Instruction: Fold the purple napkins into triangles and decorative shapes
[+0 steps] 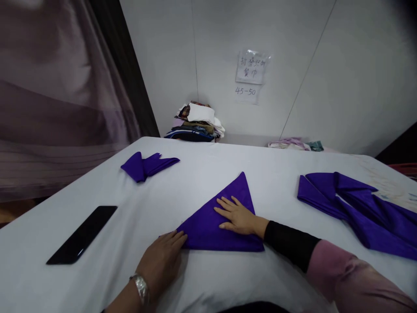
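Note:
A purple cloth napkin (208,230), folded into a triangle, lies flat on the white-covered table (208,278) in front of me. My right hand (237,216) rests on its middle with the fingers spread and the palm down. At the napkin's left corner is my left hand (165,254), its fingers stretched flat over the tip and covering it. A silver bracelet (141,288) circles my left wrist. Neither hand grasps the cloth; both press on it from above.
A folded purple napkin (140,167) lies at the far left, and more purple cloth (352,208) at the right. A black phone-like slab (83,234) is left of my hands. Stacked clothes (197,121) stand behind the table; paper signs (250,69) hang on the wall.

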Tool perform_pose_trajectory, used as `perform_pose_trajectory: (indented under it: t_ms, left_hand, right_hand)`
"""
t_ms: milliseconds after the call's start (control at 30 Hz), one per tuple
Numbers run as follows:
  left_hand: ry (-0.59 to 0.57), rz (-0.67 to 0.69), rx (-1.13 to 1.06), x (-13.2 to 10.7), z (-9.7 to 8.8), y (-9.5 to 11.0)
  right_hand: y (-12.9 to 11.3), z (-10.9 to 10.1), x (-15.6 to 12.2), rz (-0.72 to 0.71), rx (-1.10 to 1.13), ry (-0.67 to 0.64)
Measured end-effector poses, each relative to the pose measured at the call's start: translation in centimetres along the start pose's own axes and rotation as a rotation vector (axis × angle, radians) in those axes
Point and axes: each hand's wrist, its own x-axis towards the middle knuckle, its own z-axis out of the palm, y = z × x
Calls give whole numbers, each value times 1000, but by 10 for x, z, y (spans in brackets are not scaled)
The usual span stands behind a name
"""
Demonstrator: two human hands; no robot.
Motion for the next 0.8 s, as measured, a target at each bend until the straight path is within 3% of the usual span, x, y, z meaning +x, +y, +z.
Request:
perform_pose_trajectory:
  t_ms: [100,233,333,467,600,800]
  left_hand:
    - [58,20,-22,26,-2,13]
    - [63,80,-7,51,20,21]
    - [38,95,-2,52,36,19]
    - [33,92,2,46,42,16]
    - [41,108,14,45,39,17]
    - [38,107,20,45,38,18]
  right_hand:
    - [-1,-5,-1,-1,24,-11]
    - [15,-18,9,75,-9,96]
    - [43,-25,22,239,-75,177]
    - [88,-27,37,432,-94,165]
    - [124,-29,45,495,-68,159]
    - [160,-39,51,606,71,259]
